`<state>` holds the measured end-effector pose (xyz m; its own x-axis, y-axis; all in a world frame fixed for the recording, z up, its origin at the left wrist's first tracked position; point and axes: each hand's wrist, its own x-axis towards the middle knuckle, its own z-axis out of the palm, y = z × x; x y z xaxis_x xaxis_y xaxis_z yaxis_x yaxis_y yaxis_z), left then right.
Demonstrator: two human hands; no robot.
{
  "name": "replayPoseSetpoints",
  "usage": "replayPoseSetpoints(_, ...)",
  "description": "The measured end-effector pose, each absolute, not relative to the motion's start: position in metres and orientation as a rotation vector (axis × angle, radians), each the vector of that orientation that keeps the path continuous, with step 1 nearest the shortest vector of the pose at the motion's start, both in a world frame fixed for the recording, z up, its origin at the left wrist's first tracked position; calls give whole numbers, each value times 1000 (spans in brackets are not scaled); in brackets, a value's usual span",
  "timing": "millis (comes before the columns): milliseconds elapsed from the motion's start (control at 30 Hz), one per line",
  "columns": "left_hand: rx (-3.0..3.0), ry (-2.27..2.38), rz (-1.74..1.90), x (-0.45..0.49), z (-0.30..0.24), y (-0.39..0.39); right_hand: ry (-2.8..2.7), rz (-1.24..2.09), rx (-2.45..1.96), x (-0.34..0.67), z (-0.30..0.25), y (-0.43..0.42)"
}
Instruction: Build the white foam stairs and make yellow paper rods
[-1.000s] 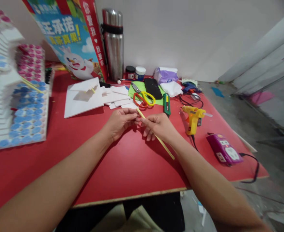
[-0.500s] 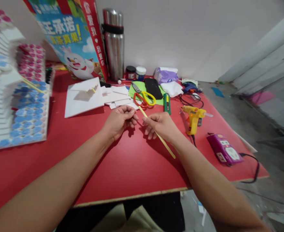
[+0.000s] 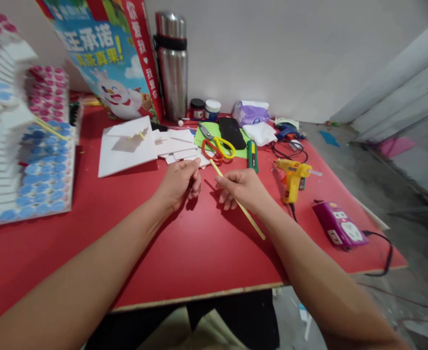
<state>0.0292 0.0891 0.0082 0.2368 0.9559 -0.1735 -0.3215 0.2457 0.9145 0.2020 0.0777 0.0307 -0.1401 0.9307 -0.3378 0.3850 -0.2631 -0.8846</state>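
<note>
Across my right hand [image 3: 240,188] slants a thin, straw-like yellow stick [image 3: 251,221], pinched between thumb and fingers. Its upper end points toward the scissors [image 3: 219,148] with red and yellow handles; the lower end lies along my wrist. My left hand [image 3: 182,183] is a short gap away from that upper end, its fingers curled in and the thumb laid over them. I see nothing in it. Beyond the left hand are white foam-like pieces [image 3: 177,143] and a white board [image 3: 121,155] with a small yellowish bit on top.
A yellow glue gun [image 3: 292,180], a purple power box [image 3: 340,226] and a green cutter [image 3: 252,155] lie to the right. At the left stands a white structure [image 3: 2,155] with blue and pink discs. A steel flask [image 3: 173,73] and a colourful bag [image 3: 108,58] stand behind.
The left hand's fingers have curled in and its thumb has swung up, slightly away from the stick. The right hand keeps its hold almost unmoved.
</note>
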Motion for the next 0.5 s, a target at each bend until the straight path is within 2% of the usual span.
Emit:
replayPoseSetpoints(167,917,816,1075,30,6,89,-1471,1391,-1643,201,34,76)
replayPoseSetpoints(500,822,1114,1018,34,12,93,-1667,1287,-1601,205,25,77)
